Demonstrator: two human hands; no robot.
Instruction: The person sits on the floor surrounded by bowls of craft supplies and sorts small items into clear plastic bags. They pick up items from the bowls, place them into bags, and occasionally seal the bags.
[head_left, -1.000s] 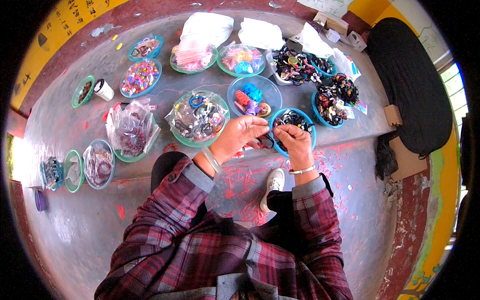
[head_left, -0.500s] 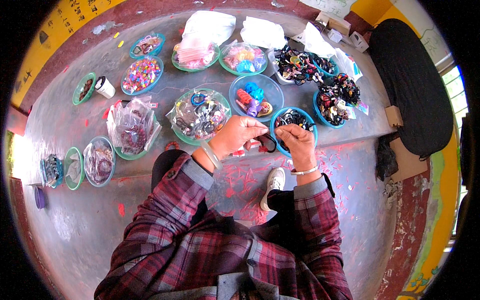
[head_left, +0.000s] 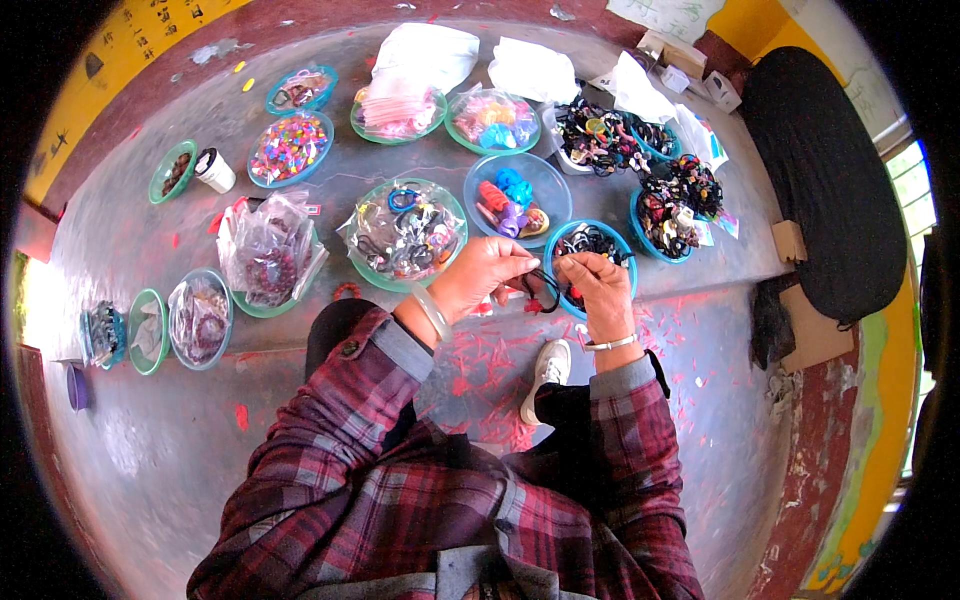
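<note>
Your left hand (head_left: 487, 277) and right hand (head_left: 598, 287) sit close together, both pinching a black hair tie (head_left: 543, 290) just before the blue bowl (head_left: 560, 243).

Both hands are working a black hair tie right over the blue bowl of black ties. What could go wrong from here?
1. The black hair tie is stretched between the left hand and right hand; it may snap off the fingers.
2. It could drop into the blue bowl of similar black ties and get lost.
3. The bowl sits at the ledge; a nudge might tip it.

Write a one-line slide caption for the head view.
Both hands, left hand and right hand, pinch a black hair tie above a blue bowl of ties.
</note>
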